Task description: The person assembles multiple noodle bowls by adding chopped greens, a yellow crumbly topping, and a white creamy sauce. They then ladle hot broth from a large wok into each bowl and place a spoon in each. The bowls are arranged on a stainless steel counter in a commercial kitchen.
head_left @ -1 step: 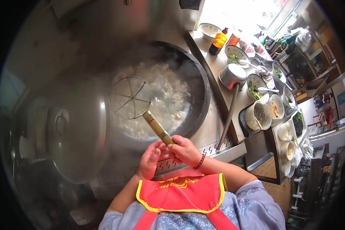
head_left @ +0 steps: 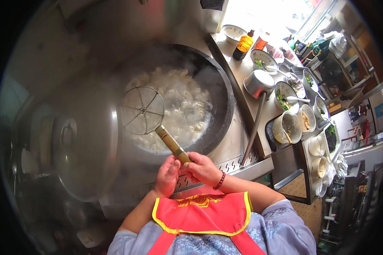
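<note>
My right hand (head_left: 202,168) is wrapped round the end of the wooden handle of a wire strainer (head_left: 169,142). From the other side my left hand (head_left: 168,175) closes against the same handle end, its fingers curled and the thumb up. The strainer's round mesh head is above the left part of a big dark wok (head_left: 225,91). In the wok, whitish water bubbles and steams around many pale, crinkled food pieces (head_left: 187,91), perhaps dumplings. Steam blurs the wok's left side.
A large metal lid (head_left: 87,161) stands left of the wok. On the right counter are a long-handled metal pot (head_left: 258,84), bowls of chopped greens with spoons (head_left: 284,94), a sauce bottle (head_left: 243,44), and tubs (head_left: 286,127). A slotted steel strip (head_left: 238,163) borders the stove.
The strainer has shifted slightly left and down. My left hand has come closer round the handle end; my right hand keeps its grip.
</note>
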Demonstrator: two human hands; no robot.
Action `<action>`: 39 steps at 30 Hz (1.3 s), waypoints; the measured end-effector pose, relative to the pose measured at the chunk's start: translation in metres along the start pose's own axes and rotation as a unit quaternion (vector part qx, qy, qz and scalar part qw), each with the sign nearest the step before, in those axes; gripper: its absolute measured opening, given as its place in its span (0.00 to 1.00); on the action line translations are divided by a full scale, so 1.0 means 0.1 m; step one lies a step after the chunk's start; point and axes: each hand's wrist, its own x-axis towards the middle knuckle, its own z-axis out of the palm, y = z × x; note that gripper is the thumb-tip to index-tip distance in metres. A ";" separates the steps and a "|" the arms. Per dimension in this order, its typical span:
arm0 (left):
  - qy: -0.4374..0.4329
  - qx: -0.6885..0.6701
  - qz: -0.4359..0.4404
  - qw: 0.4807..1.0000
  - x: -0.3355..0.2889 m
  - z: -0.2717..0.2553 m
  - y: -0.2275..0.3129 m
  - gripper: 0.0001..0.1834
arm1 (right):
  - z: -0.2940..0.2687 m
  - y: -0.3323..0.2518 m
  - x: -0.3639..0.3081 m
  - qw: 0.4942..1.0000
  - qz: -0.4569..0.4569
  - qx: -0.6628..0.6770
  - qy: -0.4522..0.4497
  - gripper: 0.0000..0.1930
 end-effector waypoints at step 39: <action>0.455 0.089 0.172 0.869 -1.16 0.59 -0.05 0.14 | -1.30 -0.22 -0.29 0.949 -0.024 -0.254 0.183 0.09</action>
